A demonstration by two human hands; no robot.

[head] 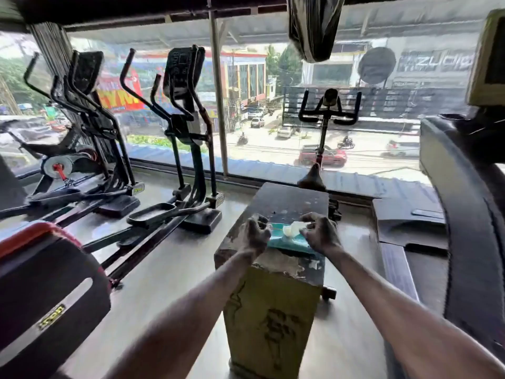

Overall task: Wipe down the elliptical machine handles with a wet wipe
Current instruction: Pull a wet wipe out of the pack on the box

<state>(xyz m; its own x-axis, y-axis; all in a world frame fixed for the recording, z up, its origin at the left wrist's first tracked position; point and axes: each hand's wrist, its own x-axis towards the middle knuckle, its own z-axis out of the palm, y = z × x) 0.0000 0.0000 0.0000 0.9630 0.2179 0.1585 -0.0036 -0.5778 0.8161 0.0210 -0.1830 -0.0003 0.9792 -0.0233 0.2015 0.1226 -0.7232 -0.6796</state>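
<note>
A teal pack of wet wipes (289,243) lies on top of a worn yellow box (273,310) in front of me. My left hand (255,233) holds the pack's left end with curled fingers. My right hand (321,233) pinches a white wipe (293,228) that sticks up from the pack's opening. Two black elliptical machines stand by the window: one (188,127) in the middle left, another (90,119) further left. Their long curved handles (136,88) rise beside the consoles, well away from both hands.
A spin bike (328,116) stands behind the box at the window. A treadmill (464,214) fills the right side. A red and black machine part (49,283) sits close at lower left. Grey floor runs between the box and the ellipticals.
</note>
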